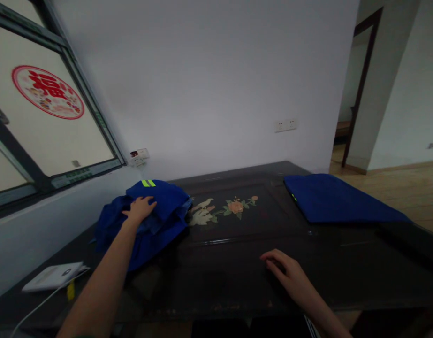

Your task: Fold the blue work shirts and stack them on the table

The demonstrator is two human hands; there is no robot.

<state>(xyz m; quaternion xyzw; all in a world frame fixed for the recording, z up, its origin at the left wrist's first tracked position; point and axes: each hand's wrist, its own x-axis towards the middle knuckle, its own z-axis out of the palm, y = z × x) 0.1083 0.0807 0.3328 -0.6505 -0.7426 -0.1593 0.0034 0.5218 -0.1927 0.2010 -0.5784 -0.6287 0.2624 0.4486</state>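
A crumpled heap of blue cloth [167, 199] with a yellow-green reflective strip lies on the left of the dark table [230, 277]. My left hand [140, 209] rests on top of this heap, its fingers apart. To the right, my right hand [283, 267] hovers at or just above the tabletop near the front edge, fingers loosely curved and a gap between thumb and fingers, with nothing in it. At the table's right side lies a flat, folded blue cloth [339, 199], touched by neither hand.
A white box [52, 277], a white cable [43, 300] and a small yellow item [70, 291] are at the front left. Flower and bird inlay [235, 206] decorates the tabletop. Behind stand a wall with sockets [285, 125] and a window at left.
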